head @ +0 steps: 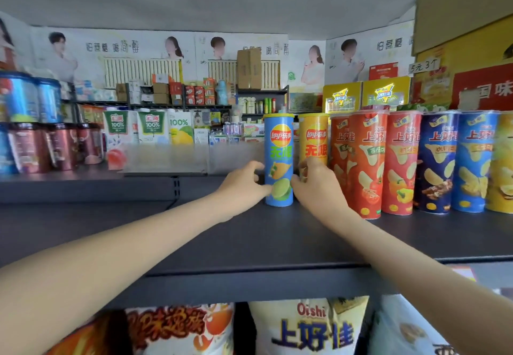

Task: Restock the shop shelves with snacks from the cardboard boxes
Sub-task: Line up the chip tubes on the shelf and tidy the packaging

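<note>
Dark grey shelf [194, 238], flat and smooth, runs across a small shop, with paper posters [111, 49] on the far wall. Two bare arms reach over it. The left hand [244, 182] and the right hand [316, 185] are close together, with one tall blue can [279, 157] of chips between them. The left hand's fingers curl round the can's left side, low down. The right hand's fingers curl round its right side. So both hands hold it. The can stands straight up on the shelf. It is a round tube with a shiny wrap, a yellow rim on top and a green lime picture near the bottom.

Just behind the right hand stands one yellow can [313, 135] of the same shape. To the right of the right hand more tubes stand side by side in a row: three red cans [367, 160], then two dark blue cans [437, 160], then one yellow tube [502, 166] cut off by the picture's edge.

Far past the left hand stand three juice cartons [152, 127], boxy and white with green labels.

Under the arms, below the shelf, three puffy snack bags peek out: one orange bag [177, 329] under the left arm, one white bag [308, 327] between the arms, and one pale bag [410, 329] under the right arm.
</note>
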Action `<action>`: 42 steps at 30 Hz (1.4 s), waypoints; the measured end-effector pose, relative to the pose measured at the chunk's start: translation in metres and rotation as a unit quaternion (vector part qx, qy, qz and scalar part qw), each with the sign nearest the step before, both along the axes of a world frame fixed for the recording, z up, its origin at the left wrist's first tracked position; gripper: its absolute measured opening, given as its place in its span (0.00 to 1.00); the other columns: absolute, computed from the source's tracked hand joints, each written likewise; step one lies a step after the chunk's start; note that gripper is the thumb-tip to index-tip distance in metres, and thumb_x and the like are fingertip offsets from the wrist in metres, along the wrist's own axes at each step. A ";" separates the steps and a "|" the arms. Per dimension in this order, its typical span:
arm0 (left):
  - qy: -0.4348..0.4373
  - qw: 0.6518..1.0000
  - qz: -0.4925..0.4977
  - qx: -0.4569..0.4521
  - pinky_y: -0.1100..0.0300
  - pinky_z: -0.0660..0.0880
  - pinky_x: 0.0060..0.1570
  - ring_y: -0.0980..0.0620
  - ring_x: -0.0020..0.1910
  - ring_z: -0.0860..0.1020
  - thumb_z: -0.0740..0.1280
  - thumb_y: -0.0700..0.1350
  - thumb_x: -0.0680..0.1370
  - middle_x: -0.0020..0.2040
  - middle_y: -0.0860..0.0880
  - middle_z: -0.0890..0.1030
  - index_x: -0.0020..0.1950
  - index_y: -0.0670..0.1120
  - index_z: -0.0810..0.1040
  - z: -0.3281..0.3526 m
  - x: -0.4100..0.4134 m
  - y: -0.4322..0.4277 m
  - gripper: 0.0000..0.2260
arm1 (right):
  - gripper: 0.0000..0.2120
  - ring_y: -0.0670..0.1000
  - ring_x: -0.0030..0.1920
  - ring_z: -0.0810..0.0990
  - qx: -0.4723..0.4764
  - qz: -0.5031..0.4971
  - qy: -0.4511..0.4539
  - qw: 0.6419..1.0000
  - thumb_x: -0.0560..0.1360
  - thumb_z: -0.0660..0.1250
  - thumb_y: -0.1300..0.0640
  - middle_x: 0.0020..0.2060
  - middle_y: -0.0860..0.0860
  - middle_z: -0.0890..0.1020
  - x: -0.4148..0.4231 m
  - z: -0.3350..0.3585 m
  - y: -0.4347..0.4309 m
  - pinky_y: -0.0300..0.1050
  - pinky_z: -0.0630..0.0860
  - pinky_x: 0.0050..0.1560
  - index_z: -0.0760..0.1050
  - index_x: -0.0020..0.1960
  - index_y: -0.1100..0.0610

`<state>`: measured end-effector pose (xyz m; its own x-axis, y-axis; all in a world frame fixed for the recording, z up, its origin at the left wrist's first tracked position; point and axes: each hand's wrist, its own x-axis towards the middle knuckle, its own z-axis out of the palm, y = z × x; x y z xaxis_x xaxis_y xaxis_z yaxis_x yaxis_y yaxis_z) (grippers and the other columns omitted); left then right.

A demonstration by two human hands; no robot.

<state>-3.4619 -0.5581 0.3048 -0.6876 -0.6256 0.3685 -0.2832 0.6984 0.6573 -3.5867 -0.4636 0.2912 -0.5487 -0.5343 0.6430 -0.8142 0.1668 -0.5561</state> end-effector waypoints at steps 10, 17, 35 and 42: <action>0.287 0.927 0.185 0.154 0.53 0.79 0.50 0.50 0.46 0.82 0.65 0.39 0.78 0.46 0.47 0.81 0.48 0.52 0.78 -0.075 0.206 0.110 0.07 | 0.03 0.40 0.36 0.75 -0.098 0.276 -0.140 0.946 0.77 0.66 0.57 0.35 0.41 0.77 0.204 -0.056 0.044 0.30 0.68 0.39 0.76 0.45 0.54; 0.252 0.821 0.399 0.321 0.52 0.77 0.48 0.47 0.44 0.80 0.63 0.41 0.79 0.48 0.42 0.81 0.48 0.48 0.77 -0.225 0.365 0.162 0.05 | 0.06 0.45 0.38 0.75 0.163 0.416 -0.287 0.847 0.78 0.65 0.52 0.35 0.42 0.75 0.373 -0.198 0.051 0.33 0.71 0.39 0.76 0.46 0.54; 0.237 0.540 0.678 0.439 0.64 0.70 0.25 0.52 0.33 0.72 0.62 0.38 0.80 0.36 0.45 0.74 0.51 0.42 0.71 -0.415 0.839 0.158 0.01 | 0.07 0.55 0.52 0.78 0.455 0.426 -0.388 0.679 0.77 0.68 0.53 0.48 0.53 0.78 0.820 -0.374 -0.052 0.53 0.77 0.56 0.75 0.52 0.55; 0.228 0.509 0.711 0.428 0.58 0.72 0.36 0.50 0.35 0.73 0.65 0.40 0.79 0.39 0.45 0.74 0.61 0.41 0.71 -0.450 0.975 0.085 0.11 | 0.11 0.56 0.56 0.76 0.472 0.387 -0.386 0.692 0.77 0.68 0.52 0.53 0.54 0.77 0.925 -0.417 -0.140 0.56 0.75 0.60 0.74 0.55 0.55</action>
